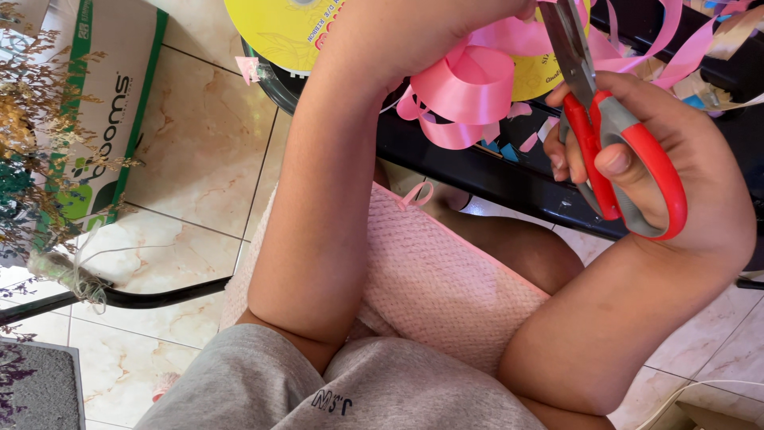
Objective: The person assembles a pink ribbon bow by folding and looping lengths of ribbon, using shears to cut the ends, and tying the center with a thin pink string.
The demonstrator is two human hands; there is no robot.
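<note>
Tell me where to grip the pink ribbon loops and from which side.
Pinch the pink ribbon loops at the gathered centre where the curls meet, coming from the left, as the left hand does. The scissors in the right hand occupy the right side, and the curls themselves would crush.

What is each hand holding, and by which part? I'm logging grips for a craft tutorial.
The right hand holds the scissors by their red handle loops. The left hand is on the looped pink ribbon; its fingers are out of view.
</note>
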